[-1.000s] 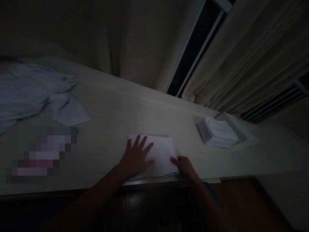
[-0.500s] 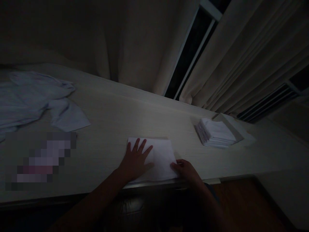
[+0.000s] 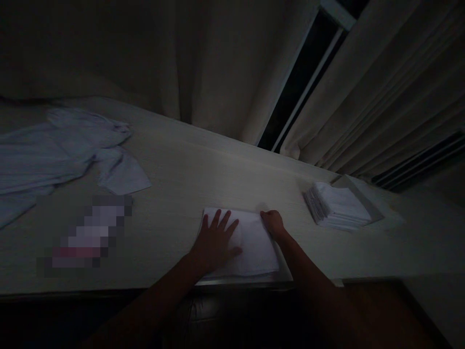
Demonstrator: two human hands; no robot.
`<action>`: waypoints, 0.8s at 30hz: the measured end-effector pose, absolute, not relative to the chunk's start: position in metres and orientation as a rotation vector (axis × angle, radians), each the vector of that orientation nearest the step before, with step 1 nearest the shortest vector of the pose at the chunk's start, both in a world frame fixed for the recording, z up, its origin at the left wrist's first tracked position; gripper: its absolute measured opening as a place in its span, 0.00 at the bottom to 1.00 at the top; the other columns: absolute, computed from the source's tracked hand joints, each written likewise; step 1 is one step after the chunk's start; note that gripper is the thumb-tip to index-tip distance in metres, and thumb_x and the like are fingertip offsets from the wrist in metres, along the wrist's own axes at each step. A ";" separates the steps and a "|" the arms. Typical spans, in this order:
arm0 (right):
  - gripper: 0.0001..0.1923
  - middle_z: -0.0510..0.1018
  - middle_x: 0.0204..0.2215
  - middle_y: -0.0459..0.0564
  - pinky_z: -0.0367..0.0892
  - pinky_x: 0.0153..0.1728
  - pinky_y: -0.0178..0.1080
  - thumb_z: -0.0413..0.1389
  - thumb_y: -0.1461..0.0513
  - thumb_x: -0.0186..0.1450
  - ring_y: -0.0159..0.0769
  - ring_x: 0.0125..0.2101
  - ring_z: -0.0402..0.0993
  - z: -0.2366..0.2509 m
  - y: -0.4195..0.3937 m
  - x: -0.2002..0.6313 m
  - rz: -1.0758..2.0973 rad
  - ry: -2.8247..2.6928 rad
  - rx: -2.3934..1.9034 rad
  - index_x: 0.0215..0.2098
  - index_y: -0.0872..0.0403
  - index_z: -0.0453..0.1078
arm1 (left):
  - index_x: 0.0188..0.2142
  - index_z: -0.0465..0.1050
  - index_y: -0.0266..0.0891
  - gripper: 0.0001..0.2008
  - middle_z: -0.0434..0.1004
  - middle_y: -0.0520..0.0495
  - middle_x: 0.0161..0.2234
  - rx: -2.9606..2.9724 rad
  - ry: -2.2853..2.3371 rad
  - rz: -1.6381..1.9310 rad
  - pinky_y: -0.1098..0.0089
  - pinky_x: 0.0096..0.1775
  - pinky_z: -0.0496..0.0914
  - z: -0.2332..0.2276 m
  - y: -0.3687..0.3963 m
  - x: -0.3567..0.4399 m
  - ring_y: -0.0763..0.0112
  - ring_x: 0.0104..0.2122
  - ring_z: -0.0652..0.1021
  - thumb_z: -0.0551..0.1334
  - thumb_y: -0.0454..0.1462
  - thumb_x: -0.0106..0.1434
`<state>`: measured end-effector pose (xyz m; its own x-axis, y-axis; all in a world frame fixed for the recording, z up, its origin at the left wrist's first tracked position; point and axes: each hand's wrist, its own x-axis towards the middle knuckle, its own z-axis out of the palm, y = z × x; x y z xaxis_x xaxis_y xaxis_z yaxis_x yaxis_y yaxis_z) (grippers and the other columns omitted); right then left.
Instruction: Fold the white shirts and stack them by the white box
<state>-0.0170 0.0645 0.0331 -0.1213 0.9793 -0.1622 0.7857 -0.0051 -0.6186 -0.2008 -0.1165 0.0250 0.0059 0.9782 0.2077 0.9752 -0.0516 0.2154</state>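
A white folded cloth (image 3: 256, 247) lies flat at the near edge of a pale wooden table (image 3: 203, 174). My left hand (image 3: 215, 240) rests palm down on the cloth's left half, fingers spread. At the cloth's far right corner my right hand (image 3: 273, 224) has its fingers curled on the edge; the dim light hides whether it pinches the fabric. A stack of folded white cloths (image 3: 336, 207) sits to the right, well apart from both hands.
A heap of loose pale cloth (image 3: 61, 150) lies at the table's far left. A blurred patch (image 3: 87, 232) covers something left of my hands. Curtains (image 3: 381, 92) hang behind the table with a dark window gap (image 3: 301, 82) between them. The scene is very dark.
My right hand has slid from the cloth's near right corner up to its far right corner. The left hand has stayed pressed on the cloth. The camera has shifted slightly.
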 end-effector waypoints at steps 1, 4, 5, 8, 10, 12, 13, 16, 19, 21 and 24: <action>0.17 0.73 0.21 0.52 0.56 0.28 0.36 0.56 0.53 0.62 0.36 0.26 0.70 0.031 0.064 -0.016 0.833 -1.961 -1.825 0.20 0.54 0.69 | 0.66 0.55 0.47 0.39 0.47 0.41 0.70 2.195 2.180 0.468 0.42 0.63 0.42 0.027 -0.115 -0.202 0.44 0.68 0.49 0.51 0.61 0.61; 0.19 0.76 0.25 0.53 0.58 0.29 0.36 0.55 0.49 0.63 0.37 0.28 0.71 0.030 0.060 -0.012 0.838 -1.950 -1.786 0.25 0.56 0.72 | 0.65 0.57 0.37 0.38 0.50 0.34 0.68 2.093 2.303 0.457 0.49 0.63 0.49 0.033 -0.108 -0.207 0.47 0.66 0.56 0.49 0.58 0.65; 0.21 0.76 0.26 0.53 0.58 0.29 0.35 0.54 0.47 0.63 0.36 0.29 0.71 0.032 0.059 -0.010 0.844 -1.946 -1.772 0.27 0.56 0.72 | 0.65 0.58 0.36 0.38 0.51 0.34 0.68 2.076 2.340 0.458 0.49 0.63 0.49 0.033 -0.106 -0.209 0.47 0.66 0.56 0.48 0.58 0.65; 0.26 0.76 0.27 0.50 0.59 0.27 0.34 0.50 0.42 0.64 0.33 0.27 0.69 0.043 0.054 -0.001 1.008 -1.904 -1.652 0.32 0.56 0.72 | 0.65 0.58 0.39 0.38 0.52 0.36 0.68 2.076 2.406 0.459 0.44 0.64 0.43 0.031 -0.103 -0.211 0.45 0.68 0.49 0.46 0.60 0.65; 0.26 0.75 0.28 0.47 0.58 0.25 0.32 0.52 0.41 0.62 0.31 0.25 0.66 0.052 0.052 0.006 1.298 -1.829 -1.529 0.37 0.55 0.72 | 0.66 0.56 0.42 0.39 0.49 0.38 0.69 2.054 2.413 0.441 0.40 0.63 0.42 0.028 -0.103 -0.211 0.43 0.68 0.46 0.46 0.61 0.64; 0.25 0.74 0.27 0.45 0.57 0.24 0.32 0.58 0.42 0.58 0.29 0.23 0.64 0.060 0.052 0.013 1.595 -1.755 -1.415 0.39 0.54 0.72 | 0.67 0.53 0.44 0.39 0.47 0.39 0.70 2.027 2.397 0.426 0.39 0.62 0.44 0.026 -0.104 -0.210 0.43 0.68 0.45 0.45 0.61 0.64; 0.25 0.74 0.27 0.45 0.57 0.24 0.32 0.60 0.43 0.57 0.29 0.23 0.64 0.062 0.054 0.015 1.692 -1.745 -1.377 0.39 0.55 0.72 | 0.68 0.51 0.44 0.39 0.46 0.39 0.70 2.024 2.385 0.422 0.40 0.62 0.45 0.026 -0.104 -0.210 0.43 0.68 0.45 0.45 0.61 0.64; 0.24 0.72 0.24 0.45 0.59 0.24 0.33 0.61 0.43 0.56 0.30 0.23 0.65 0.065 0.061 0.016 1.760 -1.834 -1.326 0.33 0.56 0.71 | 0.68 0.50 0.44 0.39 0.45 0.39 0.70 2.031 2.369 0.419 0.40 0.62 0.45 0.026 -0.106 -0.210 0.43 0.68 0.45 0.44 0.61 0.64; 0.26 0.71 0.21 0.45 0.58 0.23 0.34 0.59 0.40 0.57 0.30 0.21 0.64 0.064 0.067 0.010 1.625 -2.012 -1.349 0.29 0.56 0.70 | 0.68 0.50 0.45 0.40 0.44 0.40 0.70 2.023 2.363 0.410 0.40 0.62 0.44 0.027 -0.106 -0.210 0.44 0.69 0.44 0.43 0.61 0.64; 0.28 0.70 0.19 0.45 0.55 0.21 0.34 0.57 0.38 0.58 0.30 0.20 0.63 0.062 0.069 0.006 1.536 -2.107 -1.345 0.26 0.55 0.70 | 0.68 0.49 0.45 0.40 0.44 0.41 0.70 2.014 2.365 0.406 0.40 0.62 0.43 0.027 -0.106 -0.210 0.44 0.69 0.44 0.44 0.62 0.64; 0.31 0.71 0.18 0.47 0.55 0.21 0.35 0.52 0.36 0.60 0.31 0.19 0.63 0.055 0.073 0.002 1.425 -2.161 -1.401 0.23 0.55 0.70 | 0.68 0.49 0.45 0.40 0.44 0.40 0.70 2.018 2.370 0.405 0.40 0.62 0.42 0.025 -0.105 -0.211 0.44 0.69 0.43 0.44 0.62 0.63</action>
